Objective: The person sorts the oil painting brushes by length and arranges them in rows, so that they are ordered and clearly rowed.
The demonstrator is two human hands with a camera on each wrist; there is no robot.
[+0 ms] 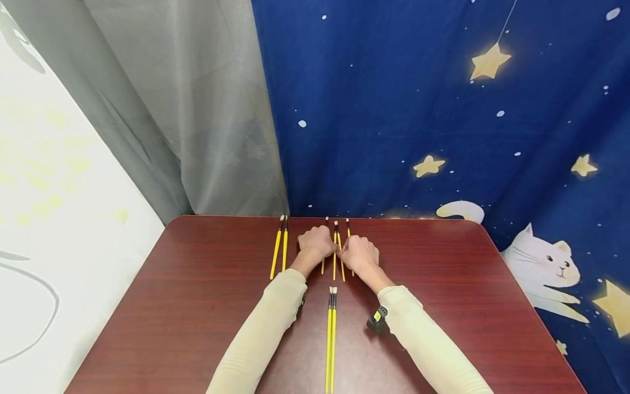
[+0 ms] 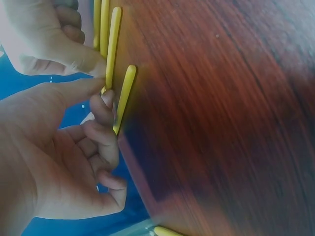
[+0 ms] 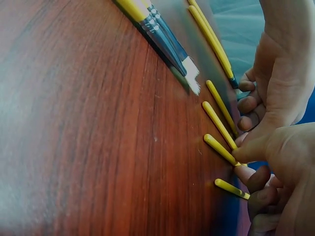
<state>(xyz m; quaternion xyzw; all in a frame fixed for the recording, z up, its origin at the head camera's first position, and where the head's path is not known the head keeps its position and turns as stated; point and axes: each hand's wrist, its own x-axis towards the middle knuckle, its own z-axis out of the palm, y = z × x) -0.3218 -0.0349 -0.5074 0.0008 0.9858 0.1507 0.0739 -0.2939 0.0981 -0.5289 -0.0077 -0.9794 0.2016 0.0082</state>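
Near the far table edge my left hand (image 1: 316,243) and right hand (image 1: 361,253) meet almost thumb to thumb over slim yellow-handled paintbrushes. Two of these lie in the middle, and my left thumb and fingers pinch the left middle paintbrush (image 2: 113,49). My right thumb and forefinger pinch the right middle paintbrush (image 3: 220,149). Under the left hand lies another paintbrush (image 1: 322,267), partly covered by it. A further paintbrush (image 3: 231,188) lies beneath the right hand's curled fingers. All four handles point toward me, with their bristles at the far edge.
Two larger yellow paintbrushes (image 1: 278,249) lie to the left at the far edge. Another pair of long paintbrushes (image 1: 331,339) lies side by side at the front middle, bristles away from me. The dark red wooden table (image 1: 197,306) ends at a blue star-patterned curtain (image 1: 374,109).
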